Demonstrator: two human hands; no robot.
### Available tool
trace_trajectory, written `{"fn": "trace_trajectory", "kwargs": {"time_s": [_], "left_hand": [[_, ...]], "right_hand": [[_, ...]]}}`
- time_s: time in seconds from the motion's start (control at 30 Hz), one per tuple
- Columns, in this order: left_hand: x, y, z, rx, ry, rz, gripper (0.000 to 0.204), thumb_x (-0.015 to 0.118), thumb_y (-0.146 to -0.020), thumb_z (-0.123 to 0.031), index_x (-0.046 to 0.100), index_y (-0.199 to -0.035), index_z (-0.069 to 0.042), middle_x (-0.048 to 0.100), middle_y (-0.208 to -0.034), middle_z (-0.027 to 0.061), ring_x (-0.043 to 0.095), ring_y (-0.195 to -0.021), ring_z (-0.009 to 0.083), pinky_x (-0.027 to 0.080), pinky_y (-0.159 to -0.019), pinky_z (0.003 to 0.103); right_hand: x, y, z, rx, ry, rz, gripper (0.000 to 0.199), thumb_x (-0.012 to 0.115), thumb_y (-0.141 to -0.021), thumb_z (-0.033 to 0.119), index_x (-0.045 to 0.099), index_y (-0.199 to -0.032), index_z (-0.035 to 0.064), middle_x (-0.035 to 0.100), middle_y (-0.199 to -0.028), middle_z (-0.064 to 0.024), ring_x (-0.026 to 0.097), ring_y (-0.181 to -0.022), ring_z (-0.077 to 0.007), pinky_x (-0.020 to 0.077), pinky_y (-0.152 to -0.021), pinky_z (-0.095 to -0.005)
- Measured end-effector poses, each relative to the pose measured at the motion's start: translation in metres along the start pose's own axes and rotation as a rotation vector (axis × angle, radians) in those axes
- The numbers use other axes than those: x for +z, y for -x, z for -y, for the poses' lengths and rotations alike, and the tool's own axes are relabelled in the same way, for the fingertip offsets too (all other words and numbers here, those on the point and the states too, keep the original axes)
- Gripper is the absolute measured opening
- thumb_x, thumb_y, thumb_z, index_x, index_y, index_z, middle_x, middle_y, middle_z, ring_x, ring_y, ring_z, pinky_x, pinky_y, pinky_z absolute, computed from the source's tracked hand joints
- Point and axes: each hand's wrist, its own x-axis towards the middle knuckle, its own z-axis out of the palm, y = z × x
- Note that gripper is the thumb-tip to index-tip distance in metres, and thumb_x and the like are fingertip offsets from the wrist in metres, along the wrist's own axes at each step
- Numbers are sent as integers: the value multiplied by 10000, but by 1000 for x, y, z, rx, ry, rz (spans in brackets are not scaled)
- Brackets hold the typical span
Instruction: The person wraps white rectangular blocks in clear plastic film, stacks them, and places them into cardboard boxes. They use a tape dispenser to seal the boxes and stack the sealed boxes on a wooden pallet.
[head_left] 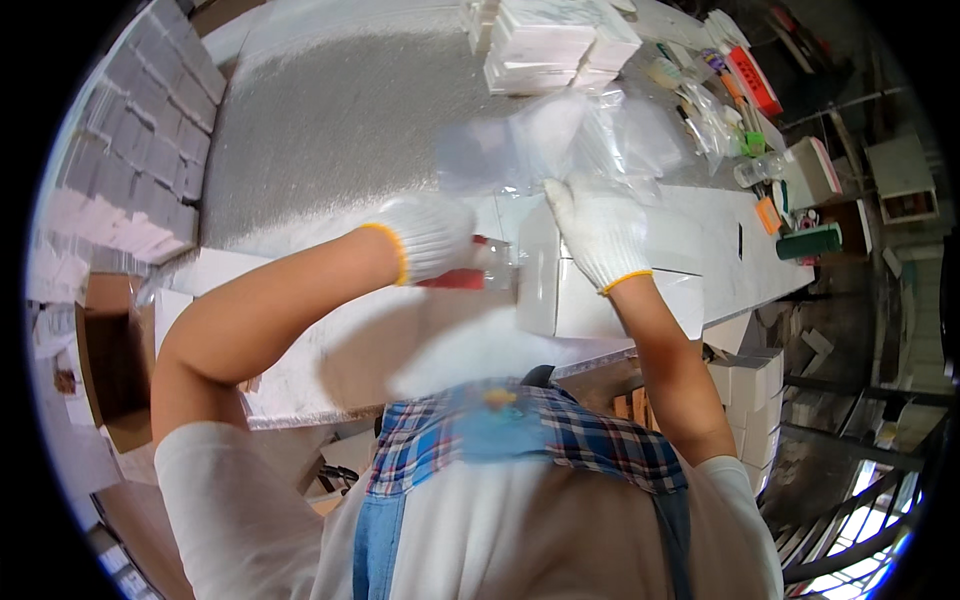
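Note:
My left hand (432, 238), in a white knit glove with a yellow cuff, is closed around a red tape dispenser (455, 279). Clear plastic shows at the dispenser's right end, just left of a white box (540, 285). Lying over that box is my gloved right hand (605, 235), its thumb stretched out toward the far side and its other fingers partly lost against the plastic. Beyond it, a pile of clear plastic bags (625, 135) spreads across the table.
White boxes (550, 40) are stacked at the far side, and tall white stacks (140, 150) line the left. Loose tools and a red box (754, 80) lie at the far right. An open cardboard box (115, 360) stands at the left of the table (310, 130).

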Motion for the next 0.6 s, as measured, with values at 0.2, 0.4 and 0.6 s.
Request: {"fn": "trace_trajectory", "kwargs": {"time_s": [0.2, 0.4, 0.6], "left_hand": [[13, -38, -15, 62, 148, 45, 677, 623, -851, -634, 777, -888, 25, 720, -883, 279, 722, -834, 392, 552, -798, 473], [28, -45, -8, 65, 291, 50, 716, 649, -846, -657, 770, -889, 48, 717, -859, 264, 705, -818, 368, 540, -818, 436], [78, -55, 17, -100, 1020, 305, 551, 736, -903, -544, 782, -902, 5, 753, -858, 131, 702, -729, 224, 563, -660, 382]], "right_hand": [[6, 0, -1, -57, 16, -81, 508, 473, -1021, 489, 712, -934, 49, 714, -959, -203, 670, -917, -411, 500, -836, -521], [11, 1, -7, -92, 53, -162, 510, 477, -1021, 494, 709, -927, 49, 713, -933, -204, 675, -896, -413, 507, -821, -519], [-5, 3, 2, -43, 37, -64, 519, 475, -1016, 509, 711, -944, 52, 722, -921, -211, 686, -890, -417, 513, -805, -530]]}}
